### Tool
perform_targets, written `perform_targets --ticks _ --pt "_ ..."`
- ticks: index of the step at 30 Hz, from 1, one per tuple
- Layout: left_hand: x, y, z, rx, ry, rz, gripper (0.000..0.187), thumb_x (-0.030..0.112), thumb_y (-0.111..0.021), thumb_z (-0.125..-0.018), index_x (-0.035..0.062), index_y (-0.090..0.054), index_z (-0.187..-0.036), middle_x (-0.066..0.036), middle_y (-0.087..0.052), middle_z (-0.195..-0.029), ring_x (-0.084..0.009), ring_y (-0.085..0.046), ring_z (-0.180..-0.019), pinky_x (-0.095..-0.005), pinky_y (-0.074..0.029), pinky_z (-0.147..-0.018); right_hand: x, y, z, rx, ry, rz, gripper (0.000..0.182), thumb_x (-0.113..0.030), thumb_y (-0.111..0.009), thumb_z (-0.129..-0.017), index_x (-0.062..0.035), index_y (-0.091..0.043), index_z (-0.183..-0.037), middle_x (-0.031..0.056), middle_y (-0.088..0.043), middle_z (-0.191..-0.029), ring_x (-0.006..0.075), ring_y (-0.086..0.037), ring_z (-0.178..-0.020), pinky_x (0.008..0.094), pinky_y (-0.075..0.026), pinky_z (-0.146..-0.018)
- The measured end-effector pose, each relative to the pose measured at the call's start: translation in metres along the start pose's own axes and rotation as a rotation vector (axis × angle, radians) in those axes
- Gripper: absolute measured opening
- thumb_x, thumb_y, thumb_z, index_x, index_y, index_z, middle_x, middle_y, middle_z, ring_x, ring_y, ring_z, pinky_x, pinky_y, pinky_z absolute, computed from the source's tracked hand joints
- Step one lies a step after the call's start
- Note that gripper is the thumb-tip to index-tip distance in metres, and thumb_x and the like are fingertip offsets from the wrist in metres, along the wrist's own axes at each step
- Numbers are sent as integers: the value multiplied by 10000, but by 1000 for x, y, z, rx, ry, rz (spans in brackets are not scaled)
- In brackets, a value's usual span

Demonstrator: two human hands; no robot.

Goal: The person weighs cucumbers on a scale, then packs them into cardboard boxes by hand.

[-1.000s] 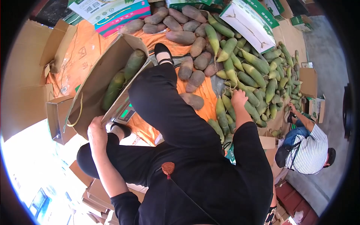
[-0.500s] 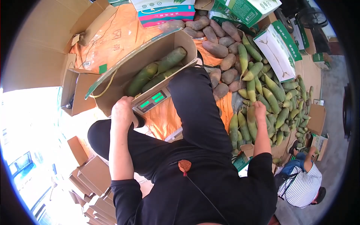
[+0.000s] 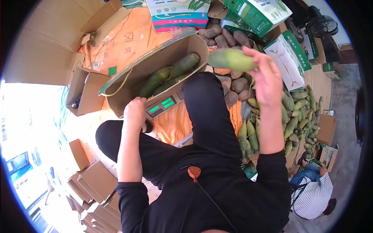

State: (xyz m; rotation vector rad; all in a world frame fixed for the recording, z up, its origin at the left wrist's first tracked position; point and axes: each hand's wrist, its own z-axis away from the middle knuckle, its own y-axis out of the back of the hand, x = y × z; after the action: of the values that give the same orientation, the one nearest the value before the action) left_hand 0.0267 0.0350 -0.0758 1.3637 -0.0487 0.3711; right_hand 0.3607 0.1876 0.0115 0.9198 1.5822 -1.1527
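My right hand [image 3: 268, 75] is raised at the right, closed round the end of a green radish [image 3: 231, 59], which points left toward the open carton. Several green radishes [image 3: 184, 65] lie inside that long carton [image 3: 124, 87], which stands on a scale [image 3: 161, 106] with a lit green display. My left hand [image 3: 135, 111] is at the carton's near lower edge, its fingers curled against the cardboard. Right of my knee spreads a large pile of green radishes [image 3: 292, 126], with purplish-brown ones [image 3: 237, 83] beyond the knee.
Printed boxes [image 3: 254, 15] and a pink and blue box [image 3: 180, 22] stand at the back. A small open carton [image 3: 87, 91] is at the left, with stacked cartons [image 3: 97, 180] below. A fan [image 3: 322, 26] is at upper right. A person in a striped top [image 3: 312, 196] is at lower right.
My right hand has risen from the pile and moved up with a green radish in it. My left hand remains at the carton's edge. The view has shifted slightly.
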Motion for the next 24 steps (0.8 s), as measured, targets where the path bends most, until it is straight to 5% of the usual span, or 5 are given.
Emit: perform_targets --ticks 4,6,12,18,24 --pt "-1 0 1 2 -17 -50 124 6 -522 -772 29 -627 -834 -168 -608 -846 -354 -621 -846 -434 -500 -734 -5 -59 -19 -86 229 235 217 -116 -464 -976 14 -603 -871 134 -655 -1012 220 -598 -1025 334 -451 -917" --pt "0 -2 0 9 -30 -37 116 9 -522 -775 27 -623 -828 -168 -607 -842 -355 -619 -846 -436 -499 -734 0 -71 -25 -70 252 149 208 -140 -517 -958 15 -646 -908 77 -664 -936 107 -586 -857 253 -454 -813" --pt "-1 -2 -3 -14 -14 -33 128 19 -554 -774 23 -636 -872 -172 -615 -863 -363 -613 -853 -444 -490 -749 18 -119 -54 -58 267 -23 216 -157 -532 -947 4 -649 -865 44 -663 -853 89 -580 -808 237 -450 -770" --pt "-1 -2 -5 25 -64 -31 135 20 -529 -779 35 -638 -858 -166 -618 -857 -357 -619 -846 -441 -494 -744 67 -187 -59 -161 -84 -79 216 -190 -557 -920 -26 -673 -841 33 -634 -799 83 -566 -737 253 -464 -673" --pt "2 2 -4 -3 -39 -6 179 22 -611 -765 39 -657 -938 -173 -625 -874 -355 -621 -860 -450 -489 -756 77 -186 -50 -160 510 560 180 -122 -632 -803 -27 -651 -955 108 -622 -900 162 -584 -793 292 -472 -713"
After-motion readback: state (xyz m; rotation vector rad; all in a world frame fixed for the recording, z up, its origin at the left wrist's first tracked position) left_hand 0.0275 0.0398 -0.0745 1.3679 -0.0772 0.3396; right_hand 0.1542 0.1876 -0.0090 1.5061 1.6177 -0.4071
